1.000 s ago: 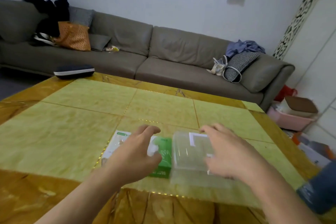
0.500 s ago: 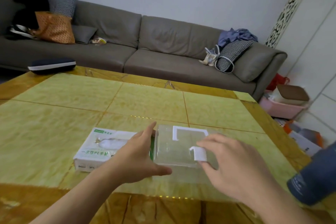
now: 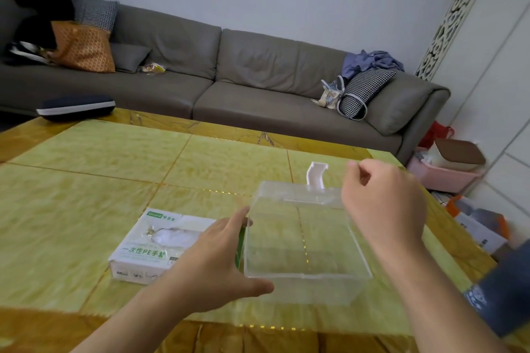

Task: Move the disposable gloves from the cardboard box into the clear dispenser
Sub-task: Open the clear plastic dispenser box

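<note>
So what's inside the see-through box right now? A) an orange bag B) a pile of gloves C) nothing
C: the table's yellow pattern shows straight through the clear dispenser, and the white gloves sit in the cardboard box.

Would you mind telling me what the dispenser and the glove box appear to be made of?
The clear dispenser looks like rigid, glossy transparent plastic, perhaps acrylic: the table's tile seams show straight through it. The cardboard box looks like thin printed card, white with green lettering and crisp folded edges; a pale, crinkled film shows at its top opening.
</note>
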`<action>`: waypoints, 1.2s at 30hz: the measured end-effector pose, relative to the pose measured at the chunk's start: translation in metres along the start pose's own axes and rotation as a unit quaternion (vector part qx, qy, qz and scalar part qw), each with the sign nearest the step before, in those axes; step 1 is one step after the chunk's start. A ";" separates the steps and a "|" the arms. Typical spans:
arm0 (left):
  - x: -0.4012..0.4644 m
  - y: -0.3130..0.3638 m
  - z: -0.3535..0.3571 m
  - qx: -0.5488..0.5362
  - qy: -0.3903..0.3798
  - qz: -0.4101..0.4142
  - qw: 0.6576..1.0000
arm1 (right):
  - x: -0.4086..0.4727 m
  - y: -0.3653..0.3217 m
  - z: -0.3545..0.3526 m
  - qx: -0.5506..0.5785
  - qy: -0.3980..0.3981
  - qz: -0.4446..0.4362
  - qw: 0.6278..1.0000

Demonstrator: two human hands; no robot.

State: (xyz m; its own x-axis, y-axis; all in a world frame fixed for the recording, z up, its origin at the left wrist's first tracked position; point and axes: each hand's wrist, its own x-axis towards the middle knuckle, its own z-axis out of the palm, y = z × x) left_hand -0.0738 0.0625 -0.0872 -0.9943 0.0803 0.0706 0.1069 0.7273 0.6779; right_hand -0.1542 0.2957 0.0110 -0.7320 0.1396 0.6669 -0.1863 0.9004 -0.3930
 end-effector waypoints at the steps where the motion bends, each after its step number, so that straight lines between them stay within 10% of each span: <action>1: 0.000 0.000 0.000 0.000 0.000 0.000 1.000 | -0.002 0.001 0.000 0.002 0.003 -0.021 1.000; 6: -0.001 0.002 0.000 -0.005 -0.001 -0.005 1.000 | -0.019 0.013 0.005 0.057 -0.080 -0.104 0.990; 17: -0.008 0.006 0.006 -0.004 0.038 -0.010 0.999 | -0.054 0.029 0.010 0.041 -0.392 0.140 0.908; 36: -0.041 -0.076 -0.101 0.087 0.024 -0.079 0.993 | -0.059 -0.020 0.015 -0.049 -0.257 0.033 0.964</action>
State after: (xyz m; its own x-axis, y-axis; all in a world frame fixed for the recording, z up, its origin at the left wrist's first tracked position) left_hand -0.0417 -0.0646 -0.0677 -0.9972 -0.0735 0.0113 -0.0553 0.8352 0.5472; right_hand -0.1169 0.2636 -0.0299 -0.9733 -0.0020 0.2296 -0.0834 0.9347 -0.3455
